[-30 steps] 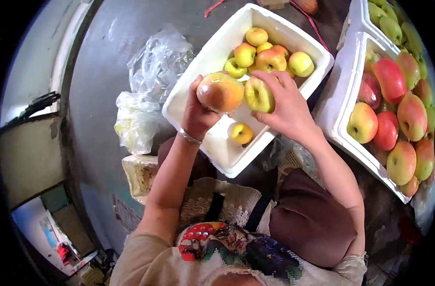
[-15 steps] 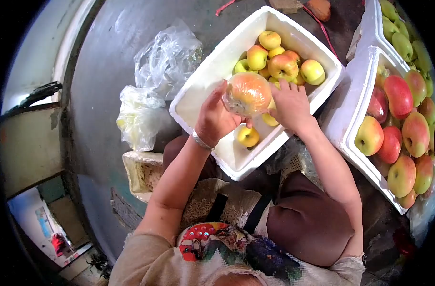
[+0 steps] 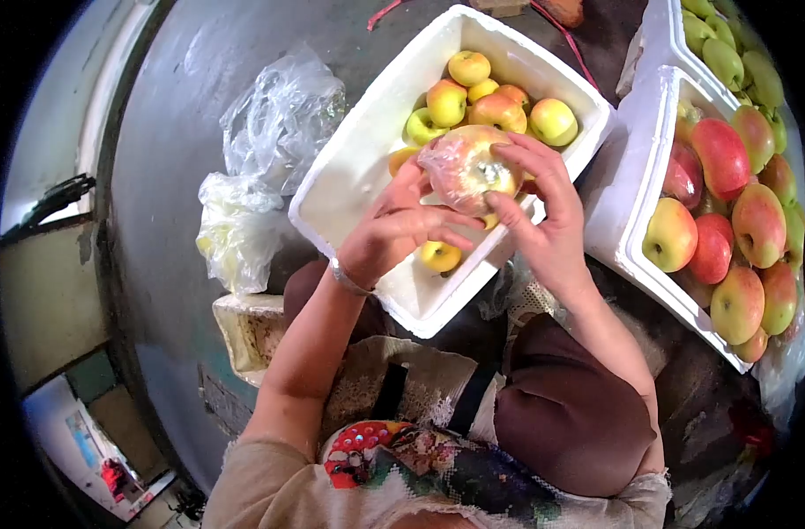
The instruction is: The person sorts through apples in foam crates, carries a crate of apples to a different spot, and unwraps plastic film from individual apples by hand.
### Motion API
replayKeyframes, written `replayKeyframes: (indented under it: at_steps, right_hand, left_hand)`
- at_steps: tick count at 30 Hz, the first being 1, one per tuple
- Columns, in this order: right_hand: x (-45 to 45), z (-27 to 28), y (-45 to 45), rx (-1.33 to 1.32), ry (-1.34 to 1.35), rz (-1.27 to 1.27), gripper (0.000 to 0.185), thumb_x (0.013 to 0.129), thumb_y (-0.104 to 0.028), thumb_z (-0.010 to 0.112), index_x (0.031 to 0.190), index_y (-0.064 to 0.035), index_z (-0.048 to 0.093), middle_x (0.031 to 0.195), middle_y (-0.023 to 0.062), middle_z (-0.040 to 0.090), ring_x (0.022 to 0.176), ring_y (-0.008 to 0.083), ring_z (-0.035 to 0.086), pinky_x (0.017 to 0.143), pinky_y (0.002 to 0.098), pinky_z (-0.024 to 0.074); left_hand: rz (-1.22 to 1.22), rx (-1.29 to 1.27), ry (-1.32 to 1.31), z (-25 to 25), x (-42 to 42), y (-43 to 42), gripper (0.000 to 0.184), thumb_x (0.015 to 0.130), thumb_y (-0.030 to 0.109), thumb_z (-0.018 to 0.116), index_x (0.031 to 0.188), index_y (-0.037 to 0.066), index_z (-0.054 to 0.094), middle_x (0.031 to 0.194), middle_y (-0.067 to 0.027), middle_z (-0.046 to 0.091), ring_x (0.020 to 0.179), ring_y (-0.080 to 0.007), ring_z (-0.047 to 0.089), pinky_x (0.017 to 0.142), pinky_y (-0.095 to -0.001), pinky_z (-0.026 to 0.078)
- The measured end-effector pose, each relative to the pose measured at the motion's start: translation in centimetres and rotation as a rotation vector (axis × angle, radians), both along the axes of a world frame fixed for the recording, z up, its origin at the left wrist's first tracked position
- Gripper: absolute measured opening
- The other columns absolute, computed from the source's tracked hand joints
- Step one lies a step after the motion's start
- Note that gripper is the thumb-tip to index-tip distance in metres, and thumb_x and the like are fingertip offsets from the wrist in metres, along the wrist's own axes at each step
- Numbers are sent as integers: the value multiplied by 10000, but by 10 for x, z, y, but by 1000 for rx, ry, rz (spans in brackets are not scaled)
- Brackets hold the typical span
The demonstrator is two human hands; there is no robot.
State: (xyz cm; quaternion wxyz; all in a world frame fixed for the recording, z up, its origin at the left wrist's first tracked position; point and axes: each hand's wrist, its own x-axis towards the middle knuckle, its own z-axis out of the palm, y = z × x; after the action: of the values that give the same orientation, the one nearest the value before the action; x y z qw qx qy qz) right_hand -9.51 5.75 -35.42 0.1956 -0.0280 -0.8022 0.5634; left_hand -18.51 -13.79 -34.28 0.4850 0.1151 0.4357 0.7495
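Over the white foam box (image 3: 345, 172), a large yellow-red apple (image 3: 473, 167) wrapped in clear plastic film is held between my two hands. My left hand (image 3: 386, 225) supports it from the left, with some fingers stretched out below it. My right hand (image 3: 548, 198) grips its right side, thumb underneath and fingers over the top. Loose yellow and red apples (image 3: 497, 112) lie in the far part of the box. A small yellow apple (image 3: 439, 256) sits nearer to me, below the wrapped one.
Crumpled clear plastic bags (image 3: 283, 119) lie on the grey floor at left. A second foam box (image 3: 627, 225) with red-yellow fruit (image 3: 759, 225) stands at right, beside green fruit (image 3: 724, 63) at the far right. A small dirty foam tray (image 3: 244, 339) is by my leg.
My right hand has come up onto the wrapped apple and now grips it. The apple has been turned, showing gathered film on its face. The whole view has shifted slightly.
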Motion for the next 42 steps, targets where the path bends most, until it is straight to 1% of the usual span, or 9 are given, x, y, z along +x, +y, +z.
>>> replayKeyframes:
  at_steps: [1, 5, 10, 13, 18, 23, 32, 36, 42]
  right_hand:
    - [1, 0, 2, -159, -50, -20, 384, 866, -147, 737, 1227, -63, 638, 1229, 111, 603, 1108, 206, 594, 890, 301, 491]
    - [1, 2, -1, -694, -150, 38, 236, 957, -135, 667, 1181, -62, 655, 918, -45, 621, 812, 22, 532, 727, 189, 449]
    - [6, -3, -2, -782, -211, 68, 249, 957, -135, 664, 1194, -63, 633, 911, -32, 611, 822, 34, 543, 744, 196, 465]
    - [8, 5, -2, -811, -237, 103, 245, 960, -143, 658, 1192, -70, 625, 956, -20, 604, 867, 43, 547, 795, 229, 517]
    - [6, 8, -10, -933, -220, 102, 242, 953, -164, 663, 1175, -78, 624, 1035, 24, 605, 930, 82, 544, 883, 293, 568]
    - [3, 6, 3, 6, 68, 57, 207, 885, -127, 711, 1071, -54, 658, 967, 58, 617, 878, 162, 578, 776, 281, 509]
    - [17, -9, -3, -459, -134, 20, 121, 951, -124, 649, 980, -14, 608, 862, 10, 627, 762, 94, 562, 708, 229, 461]
    - [21, -5, 3, -696, -223, 34, 91, 984, -118, 608, 1000, -31, 585, 832, 1, 623, 755, 62, 553, 691, 212, 460]
    - [19, -1, 9, -487, -112, -26, 104, 945, -69, 631, 1041, -31, 620, 873, -13, 603, 794, 58, 541, 723, 207, 452]
  left_hand:
    - [6, -37, 0, 2, -2, -1, 756, 904, 187, 675, 1523, 90, 254, 1371, -147, 501, 1057, -281, 655, 858, -411, 565]
    - [131, -84, 74, -30, 3, 0, 707, 923, 207, 672, 1502, 83, 287, 1368, -134, 507, 1025, -261, 662, 842, -387, 570]
    - [93, 12, -59, -40, 20, 10, 850, 879, 501, 690, 1506, 94, 285, 1429, -122, 483, 1254, -307, 537, 882, -527, 550]
    - [87, 257, -261, -34, 22, 15, 592, 1000, 309, 571, 1495, 110, 314, 1437, -100, 471, 1300, -266, 506, 895, -543, 549]
    - [95, 174, -213, -28, 20, 18, 570, 999, 259, 539, 1506, 143, 304, 1448, -103, 457, 1292, -269, 511, 939, -561, 522]
    - [99, 133, -165, -24, 17, 9, 619, 967, 207, 562, 1512, 129, 279, 1438, -101, 461, 1273, -275, 525, 931, -552, 529]
    - [101, 86, -249, -32, 20, 15, 626, 929, 201, 614, 1475, 94, 328, 1374, -114, 518, 1215, -275, 571, 840, -493, 578]
    - [133, 0, -176, -29, 19, 16, 694, 900, 366, 619, 1464, 64, 350, 1359, -136, 532, 1167, -296, 598, 777, -457, 585]
    - [167, -23, -226, -31, 13, 12, 801, 855, 541, 609, 1447, 56, 375, 1281, -186, 576, 977, -361, 664, 644, -425, 559]
